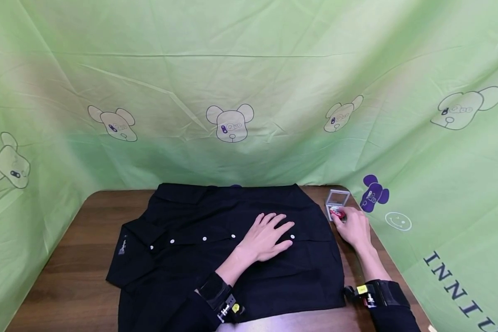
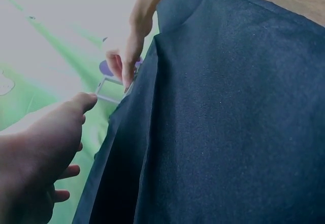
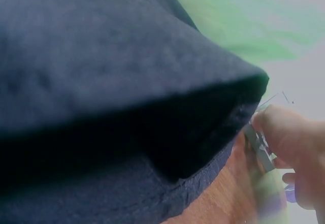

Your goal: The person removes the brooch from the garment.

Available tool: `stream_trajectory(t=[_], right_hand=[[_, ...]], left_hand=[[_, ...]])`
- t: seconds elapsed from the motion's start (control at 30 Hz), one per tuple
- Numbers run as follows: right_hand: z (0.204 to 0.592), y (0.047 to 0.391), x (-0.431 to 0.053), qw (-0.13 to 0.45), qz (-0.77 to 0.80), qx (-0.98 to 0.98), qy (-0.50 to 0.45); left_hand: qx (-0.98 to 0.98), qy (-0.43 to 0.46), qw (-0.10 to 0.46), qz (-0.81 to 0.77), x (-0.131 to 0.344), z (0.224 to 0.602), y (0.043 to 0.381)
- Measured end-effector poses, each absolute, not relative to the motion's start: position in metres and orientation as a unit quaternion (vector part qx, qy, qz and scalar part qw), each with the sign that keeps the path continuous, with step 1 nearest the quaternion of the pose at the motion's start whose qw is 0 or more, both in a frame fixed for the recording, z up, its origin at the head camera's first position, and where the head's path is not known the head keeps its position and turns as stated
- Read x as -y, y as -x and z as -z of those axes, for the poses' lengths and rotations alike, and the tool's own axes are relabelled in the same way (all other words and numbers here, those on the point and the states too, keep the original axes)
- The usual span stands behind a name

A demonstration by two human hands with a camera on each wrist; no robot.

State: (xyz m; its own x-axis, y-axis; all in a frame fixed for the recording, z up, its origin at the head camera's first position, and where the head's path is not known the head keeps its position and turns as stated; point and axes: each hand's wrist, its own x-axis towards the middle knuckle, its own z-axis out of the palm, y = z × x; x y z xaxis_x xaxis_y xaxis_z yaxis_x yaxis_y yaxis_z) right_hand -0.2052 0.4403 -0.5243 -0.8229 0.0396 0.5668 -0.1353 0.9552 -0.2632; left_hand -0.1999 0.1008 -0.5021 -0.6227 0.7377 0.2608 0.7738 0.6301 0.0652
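Observation:
A black shirt (image 1: 216, 276) with white buttons lies spread over the tabletop, its short sleeve at the left. My left hand (image 1: 266, 238) rests on the shirt near the button line, fingers spread. At the shirt's right edge stands a small case (image 1: 337, 197) with a grey frame and a clear lid swung up. My right hand (image 1: 354, 226) reaches to it and pinches a small red-and-white item (image 1: 338, 212) at the case's base; its exact kind is partly hidden by the fingers. The right wrist view shows the right hand (image 3: 294, 142) against the case's edge (image 3: 261, 148).
The wooden table (image 1: 66, 267) shows to the left of the shirt and along its right side. A green curtain (image 1: 232, 83) with bear drawings hangs behind the table and at both sides. A raised shirt fold (image 3: 152, 92) fills much of the right wrist view.

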Motion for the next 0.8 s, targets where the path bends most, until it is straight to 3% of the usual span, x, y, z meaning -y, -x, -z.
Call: stream_trajectory(t=[0.53,0.8], right_hand=[[0.521,0.204,-0.438,0.291,-0.157,0.944,-0.021],[0.52,0.205,-0.421,0.336,-0.154,0.927,-0.059]], left_hand=[[0.896,0.42,0.107,0.096,-0.093,0.503,0.202],[0.899,0.41,0.114,0.104,-0.074,0.505,0.208]])
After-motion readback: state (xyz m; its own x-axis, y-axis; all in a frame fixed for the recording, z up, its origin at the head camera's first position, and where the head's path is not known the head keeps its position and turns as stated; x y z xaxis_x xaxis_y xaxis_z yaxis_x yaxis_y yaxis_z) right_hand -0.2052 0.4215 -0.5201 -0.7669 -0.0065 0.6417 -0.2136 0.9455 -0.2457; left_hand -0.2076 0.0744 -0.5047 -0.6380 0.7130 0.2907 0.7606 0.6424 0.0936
